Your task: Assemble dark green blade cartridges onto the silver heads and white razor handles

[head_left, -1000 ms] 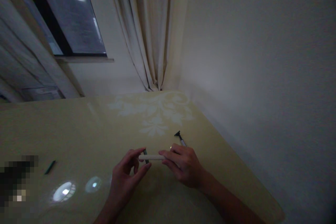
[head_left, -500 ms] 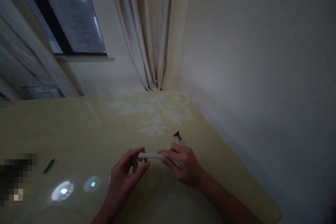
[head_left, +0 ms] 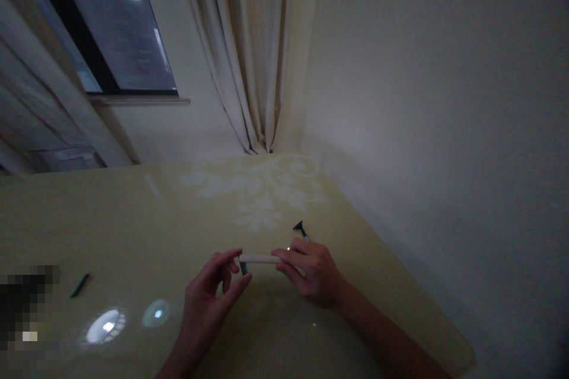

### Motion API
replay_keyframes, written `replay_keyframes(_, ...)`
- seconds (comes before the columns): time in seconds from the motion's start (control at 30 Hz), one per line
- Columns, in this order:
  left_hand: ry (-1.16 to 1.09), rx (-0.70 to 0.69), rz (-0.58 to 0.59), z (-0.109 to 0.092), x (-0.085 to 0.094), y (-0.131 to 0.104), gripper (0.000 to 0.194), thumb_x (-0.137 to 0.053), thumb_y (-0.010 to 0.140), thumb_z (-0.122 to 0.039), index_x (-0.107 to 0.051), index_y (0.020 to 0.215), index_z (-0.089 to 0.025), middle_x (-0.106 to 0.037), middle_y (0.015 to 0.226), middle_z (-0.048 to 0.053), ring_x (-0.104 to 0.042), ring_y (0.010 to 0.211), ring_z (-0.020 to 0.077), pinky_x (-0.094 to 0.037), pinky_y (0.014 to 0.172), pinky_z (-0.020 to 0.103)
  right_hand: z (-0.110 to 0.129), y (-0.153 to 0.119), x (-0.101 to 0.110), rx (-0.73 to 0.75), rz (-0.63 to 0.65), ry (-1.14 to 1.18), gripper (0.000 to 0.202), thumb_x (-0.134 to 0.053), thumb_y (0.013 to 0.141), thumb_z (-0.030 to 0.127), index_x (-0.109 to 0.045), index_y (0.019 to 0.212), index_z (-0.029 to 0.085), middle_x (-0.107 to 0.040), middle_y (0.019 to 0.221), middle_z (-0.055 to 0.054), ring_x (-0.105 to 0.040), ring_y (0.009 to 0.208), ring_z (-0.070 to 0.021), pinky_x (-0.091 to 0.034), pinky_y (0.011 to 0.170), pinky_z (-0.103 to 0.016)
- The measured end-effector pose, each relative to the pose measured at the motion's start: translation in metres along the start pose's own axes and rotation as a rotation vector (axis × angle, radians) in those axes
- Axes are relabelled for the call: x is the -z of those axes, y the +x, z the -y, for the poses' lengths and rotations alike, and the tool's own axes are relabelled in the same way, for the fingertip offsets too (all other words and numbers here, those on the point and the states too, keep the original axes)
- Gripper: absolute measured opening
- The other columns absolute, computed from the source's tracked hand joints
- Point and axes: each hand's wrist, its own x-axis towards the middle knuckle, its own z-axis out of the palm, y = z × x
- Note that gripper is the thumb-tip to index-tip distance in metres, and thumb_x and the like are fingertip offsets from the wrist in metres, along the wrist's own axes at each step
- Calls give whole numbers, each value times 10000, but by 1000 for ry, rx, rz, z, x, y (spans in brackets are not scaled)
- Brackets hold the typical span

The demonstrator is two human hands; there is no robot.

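Observation:
My left hand (head_left: 211, 293) pinches a small dark bar, a razor head (head_left: 244, 266), between thumb and fingertips, one at each end. A slim white razor handle (head_left: 260, 259) runs sideways from that head to my right hand (head_left: 311, 272), whose thumb and fingers are closed on its right end. The handle's left tip meets the head; whether they are joined, I cannot tell. Just behind my right hand lies another razor (head_left: 301, 229) with a black head, its handle partly hidden by my fingers. Both hands are above the table.
The glossy yellow-green table (head_left: 200, 207) has a pale leaf pattern and bright lamp reflections. At left lies a narrow dark green piece (head_left: 80, 285), beside a blurred-out dark patch. A wall (head_left: 422, 130) borders the right edge; curtains (head_left: 253, 59) hang at the back.
The white handle has shifted slightly right and up, so its left tip is now at the razor head rather than reaching past it. The view has turned slightly.

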Motion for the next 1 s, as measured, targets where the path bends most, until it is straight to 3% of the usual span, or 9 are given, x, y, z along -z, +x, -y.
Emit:
replay_keyframes(0.6, 16, -21, -30, -11, -2, 1, 374, -861, 838, -320, -792, 1204, -276, -639, 801, -44, -574, 589, 94, -536, 603, 209, -5, 0, 4, 38, 26, 49, 357, -534, 1128, 412, -795, 1232, 191, -652, 827, -45, -595, 680, -161, -426, 640, -275)
replay_keyframes(1.0, 20, -29, -18, -6, -1, 0, 375, -853, 860, -320, -780, 1227, -294, -635, 822, -43, -582, 606, 93, -537, 625, 211, -7, 0, 4, 45, -6, 40, 370, -533, 1130, 423, -798, 1230, 185, -652, 814, -43, -591, 675, -165, -418, 637, -289)
